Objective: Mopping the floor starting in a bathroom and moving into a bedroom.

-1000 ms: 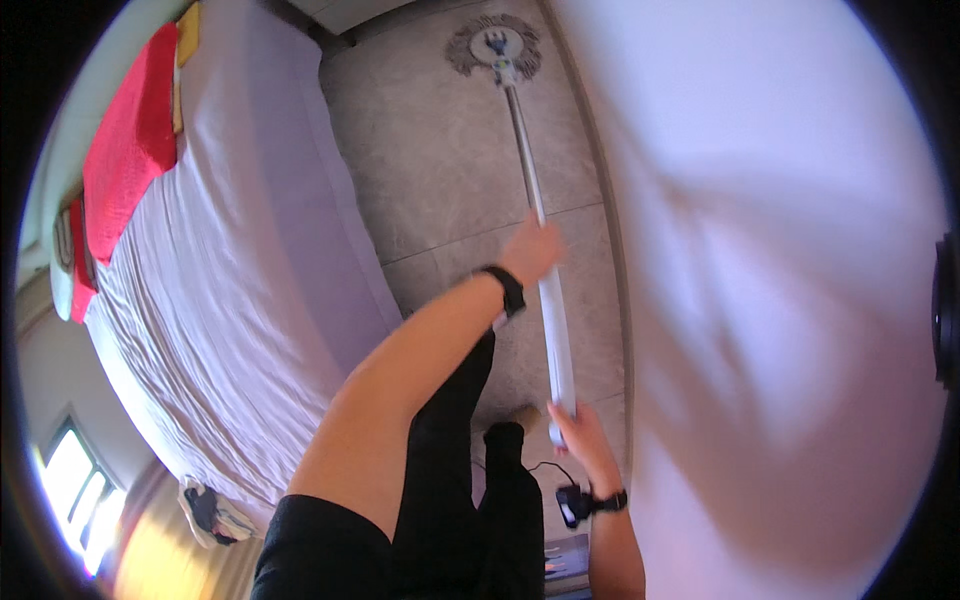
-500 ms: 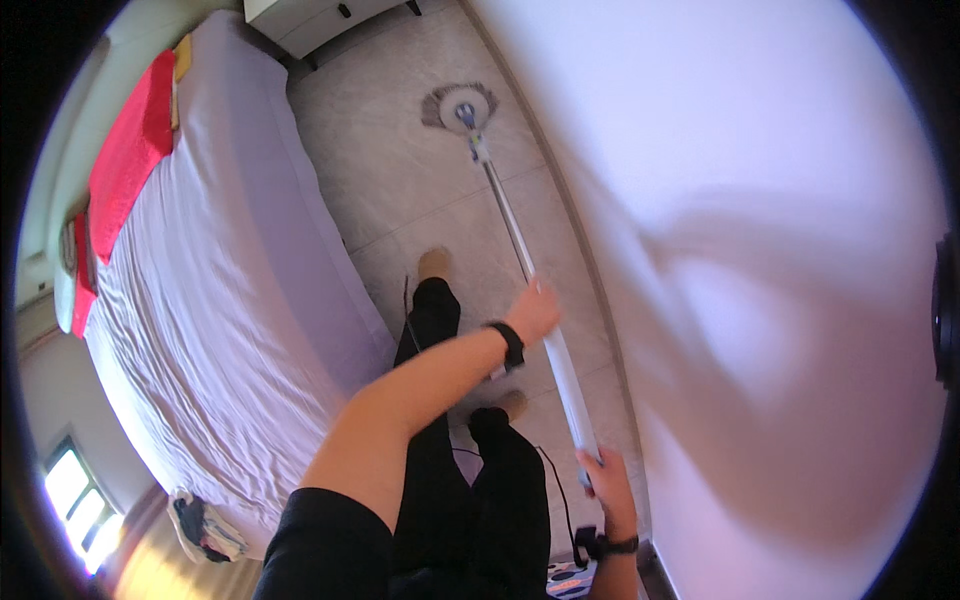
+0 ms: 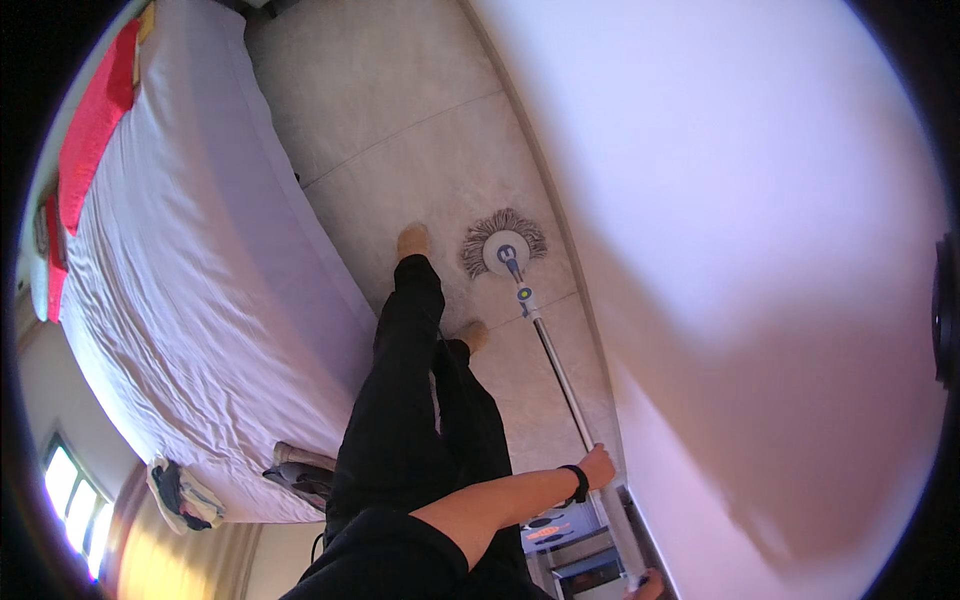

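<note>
A mop with a long metal pole [image 3: 563,378] slants from the lower right up to its round head [image 3: 503,250]. The head's grey-brown strings fan out flat on the floor around a white disc. My left hand [image 3: 597,466] is closed around the pole, with a black band on that wrist. Lower down, my right hand [image 3: 645,585] grips the thick pale end of the handle, partly cut off by the picture's lower edge. My feet [image 3: 414,241] stand just left of the mop head.
A bed with a pale lilac sheet [image 3: 220,250] fills the left, with a red pillow [image 3: 97,125] on it. The white wall [image 3: 740,200] rises on the right. Clothes [image 3: 185,495] lie on the bed's near end. Grey tiled floor [image 3: 370,120] runs between.
The mop head has come back toward my feet along the wall. Both hands have moved down and right with the pole. The cabinet at the far end has mostly left the view.
</note>
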{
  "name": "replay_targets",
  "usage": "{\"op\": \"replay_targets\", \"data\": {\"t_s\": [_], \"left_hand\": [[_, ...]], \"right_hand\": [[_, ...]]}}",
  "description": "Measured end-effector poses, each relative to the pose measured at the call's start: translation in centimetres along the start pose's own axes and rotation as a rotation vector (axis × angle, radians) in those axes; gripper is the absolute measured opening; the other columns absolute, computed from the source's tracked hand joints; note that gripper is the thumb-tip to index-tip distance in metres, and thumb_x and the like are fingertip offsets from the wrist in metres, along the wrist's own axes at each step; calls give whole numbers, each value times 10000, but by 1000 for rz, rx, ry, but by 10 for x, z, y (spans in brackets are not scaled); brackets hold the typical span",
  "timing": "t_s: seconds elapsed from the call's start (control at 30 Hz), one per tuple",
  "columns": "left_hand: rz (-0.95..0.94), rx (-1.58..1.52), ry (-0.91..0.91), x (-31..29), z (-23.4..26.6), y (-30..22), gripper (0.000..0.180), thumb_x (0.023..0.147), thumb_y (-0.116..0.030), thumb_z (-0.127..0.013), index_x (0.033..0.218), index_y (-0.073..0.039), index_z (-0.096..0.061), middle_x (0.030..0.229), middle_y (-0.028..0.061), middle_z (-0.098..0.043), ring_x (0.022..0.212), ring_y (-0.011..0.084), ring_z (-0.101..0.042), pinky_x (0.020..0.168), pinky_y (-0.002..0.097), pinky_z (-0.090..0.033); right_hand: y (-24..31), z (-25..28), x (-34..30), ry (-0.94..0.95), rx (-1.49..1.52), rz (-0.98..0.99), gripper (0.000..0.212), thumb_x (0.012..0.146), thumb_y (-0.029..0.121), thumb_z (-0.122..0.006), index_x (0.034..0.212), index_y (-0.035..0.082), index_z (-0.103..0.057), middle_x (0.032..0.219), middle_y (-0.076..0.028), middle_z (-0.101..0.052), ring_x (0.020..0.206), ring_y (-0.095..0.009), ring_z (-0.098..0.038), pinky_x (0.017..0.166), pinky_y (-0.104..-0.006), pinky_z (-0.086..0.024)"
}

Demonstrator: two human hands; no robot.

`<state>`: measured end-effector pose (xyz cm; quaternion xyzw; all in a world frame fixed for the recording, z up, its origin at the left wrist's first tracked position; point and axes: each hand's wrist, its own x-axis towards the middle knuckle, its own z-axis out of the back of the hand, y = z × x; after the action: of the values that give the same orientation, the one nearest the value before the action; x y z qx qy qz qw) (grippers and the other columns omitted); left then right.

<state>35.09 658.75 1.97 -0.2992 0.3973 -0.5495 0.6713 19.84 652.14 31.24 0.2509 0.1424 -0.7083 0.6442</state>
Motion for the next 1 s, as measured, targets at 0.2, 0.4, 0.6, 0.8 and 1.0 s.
{"op": "replay_targets", "data": {"t_s": [0.2, 0.4, 0.6, 0.8, 1.0], "left_hand": [[0, -44, 132, -38, 41, 65, 126, 742, -210, -564, 707, -171, -679, 736, 14, -662, 756, 183, -611, 779, 386, -369], [94, 131, -219, -61, 135, 239, 108, 678, -166, -585, 586, -134, -630, 648, 68, -615, 710, 249, -587, 734, 410, -415], [474, 430, -395, -57, 292, 433, 95, 703, -142, -572, 737, -83, -639, 799, 133, -600, 804, 295, -567, 762, 400, -444], [914, 921, -346, -135, 402, 476, 221, 756, -166, -584, 965, -150, -654, 997, 88, -583, 1022, 231, -537, 854, 453, -402], [809, 497, -638, -57, 286, 376, 337, 660, -230, -707, 982, -147, -656, 1090, 79, -581, 1106, 264, -506, 848, 433, -419]], "right_hand": [[37, -68, -25, 225, 267, -342, 216, 852, 280, -547, 870, 65, -555, 758, -68, -527, 565, -146, -486, 443, -281, -391], [186, -190, -12, 418, 380, -334, 258, 875, 324, -549, 798, 79, -527, 645, -7, -487, 512, -107, -450, 442, -258, -351], [344, -319, 31, 803, 204, 176, 252, 920, 291, -497, 807, 65, -492, 640, -5, -460, 524, -108, -452, 470, -248, -366], [431, -432, 12, 1104, 426, 209, 247, 916, 300, -508, 849, 63, -522, 641, -7, -478, 517, -107, -446, 490, -258, -378], [337, -388, 104, 1104, 604, 86, 199, 903, 272, -522, 806, 99, -527, 682, 9, -487, 498, -103, -351, 493, -249, -296]]}}
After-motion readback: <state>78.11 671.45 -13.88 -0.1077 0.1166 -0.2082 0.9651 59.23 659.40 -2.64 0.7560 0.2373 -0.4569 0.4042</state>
